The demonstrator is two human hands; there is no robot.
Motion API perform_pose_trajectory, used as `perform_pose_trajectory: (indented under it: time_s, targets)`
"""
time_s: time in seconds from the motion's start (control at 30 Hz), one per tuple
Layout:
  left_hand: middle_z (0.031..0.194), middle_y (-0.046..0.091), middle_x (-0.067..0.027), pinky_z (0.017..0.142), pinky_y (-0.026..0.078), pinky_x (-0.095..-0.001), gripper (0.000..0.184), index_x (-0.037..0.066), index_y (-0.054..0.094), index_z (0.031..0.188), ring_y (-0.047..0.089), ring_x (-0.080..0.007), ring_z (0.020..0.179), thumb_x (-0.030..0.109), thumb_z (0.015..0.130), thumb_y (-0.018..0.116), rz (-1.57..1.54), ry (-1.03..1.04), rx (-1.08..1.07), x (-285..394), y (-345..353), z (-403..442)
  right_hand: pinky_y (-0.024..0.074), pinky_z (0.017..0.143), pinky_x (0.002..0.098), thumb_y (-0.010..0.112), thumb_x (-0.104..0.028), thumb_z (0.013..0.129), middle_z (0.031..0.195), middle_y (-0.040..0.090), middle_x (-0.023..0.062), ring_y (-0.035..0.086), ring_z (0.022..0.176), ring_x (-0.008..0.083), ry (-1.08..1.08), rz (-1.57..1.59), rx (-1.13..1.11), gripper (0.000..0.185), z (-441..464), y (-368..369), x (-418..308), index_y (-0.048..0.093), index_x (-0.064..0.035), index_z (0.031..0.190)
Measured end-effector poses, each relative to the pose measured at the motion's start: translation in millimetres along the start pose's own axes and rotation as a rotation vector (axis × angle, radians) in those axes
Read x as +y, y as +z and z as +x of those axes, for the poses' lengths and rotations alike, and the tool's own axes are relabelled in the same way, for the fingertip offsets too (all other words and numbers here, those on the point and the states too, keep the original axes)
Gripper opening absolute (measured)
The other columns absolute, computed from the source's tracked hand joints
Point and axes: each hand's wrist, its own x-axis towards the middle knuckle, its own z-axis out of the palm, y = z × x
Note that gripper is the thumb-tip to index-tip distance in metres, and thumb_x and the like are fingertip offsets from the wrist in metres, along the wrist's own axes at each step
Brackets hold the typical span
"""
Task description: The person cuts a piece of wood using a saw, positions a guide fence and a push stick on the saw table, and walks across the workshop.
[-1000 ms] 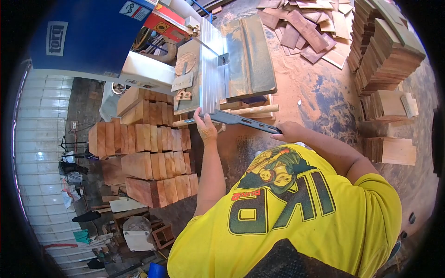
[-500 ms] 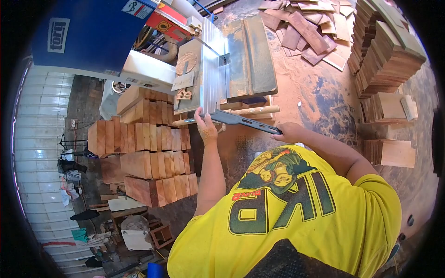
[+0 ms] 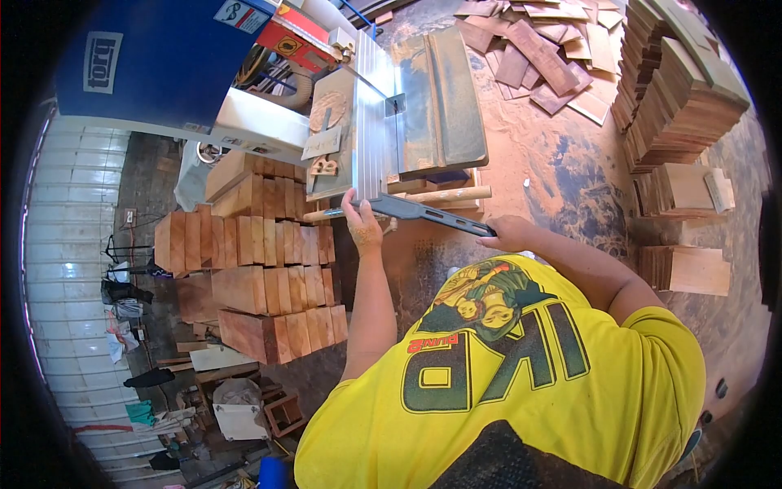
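The person's right hand [image 3: 509,233] is closed around the outer end of a slotted black handle [image 3: 440,217], while the left hand [image 3: 364,226] has its fingers at the near end of a silver fence [image 3: 368,159], whether pinching it or only touching cannot be told. Beyond them, the fence lies along the dusty saw table [image 3: 460,106]. Thick wood blocks [image 3: 240,291] are piled left of the left hand; loose boards [image 3: 538,55] lie beyond the right hand.

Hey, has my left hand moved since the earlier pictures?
No; against the saw table, the left hand stays at the near end of the fence, with no visible shift.
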Motion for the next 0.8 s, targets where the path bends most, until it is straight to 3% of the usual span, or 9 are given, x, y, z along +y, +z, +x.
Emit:
perform_pose_trajectory:
  time_s: [0.8]
  targets:
    - [0.127,0.05,-0.0209,0.101,0.036,-0.0385,0.042,-0.002,0.042,0.13,0.049,-0.0321,0.117,0.017,0.093,0.048,-0.024,0.029,-0.006,-7.8,-0.1,1.0,0.0489,0.077,0.0471,0.049,-0.056,0.09,0.088,0.065,0.022,0.064,0.084,0.0375,0.014,0.006,-0.005,0.056,-1.2,-0.4,-1.1,0.063,-0.0016,0.095]
